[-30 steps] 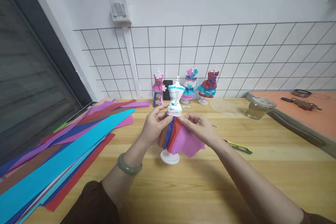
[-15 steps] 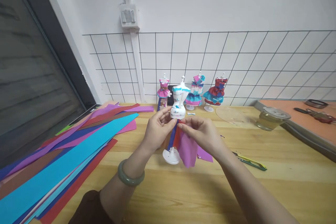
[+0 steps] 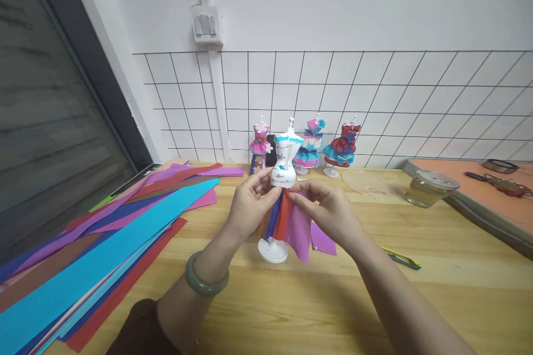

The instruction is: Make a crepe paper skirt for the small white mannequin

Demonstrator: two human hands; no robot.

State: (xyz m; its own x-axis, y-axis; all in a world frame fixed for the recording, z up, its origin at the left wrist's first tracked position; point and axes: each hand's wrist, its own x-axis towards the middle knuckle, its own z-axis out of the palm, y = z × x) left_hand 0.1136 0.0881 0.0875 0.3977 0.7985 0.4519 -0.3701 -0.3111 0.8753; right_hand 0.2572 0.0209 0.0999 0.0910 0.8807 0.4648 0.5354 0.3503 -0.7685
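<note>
- While both hands work just under its torso, a white dress form (image 3: pixel 284 169) stands at twelve o'clock of the wearer, nearly upright, its round base (image 3: pixel 272 252) apparently resting on the table (image 3: pixel 233 310).
- The left hand (image 3: pixel 255 199) is clamped on the form's hip, thumb in front at the top of a blue strip (image 3: pixel 273 221) (the fingers behind are partly hidden).
- The right hand (image 3: pixel 322 202) pinches the upper edge of a pink piece (image 3: pixel 300 236) beside a red strip (image 3: pixel 283 221); more pink shows toward three o'clock of it, joined or separate, one cannot tell.
- Risk, as judged here: the pleats could spread or slip crooked should either thumb lift early, since nothing visible but the fingers pins them.
- A hard pull at three o'clock might also tip the slender-stemmed form, its weight sitting high, or tear the thin material.
- Colored strips (image 3: pixel 125 233) fan out at ten o'clock; a cutter (image 3: pixel 403 259) lies at two, where the right forearm could brush it; a lidded cup (image 3: pixel 433 188) stands farther off, near one.
</note>
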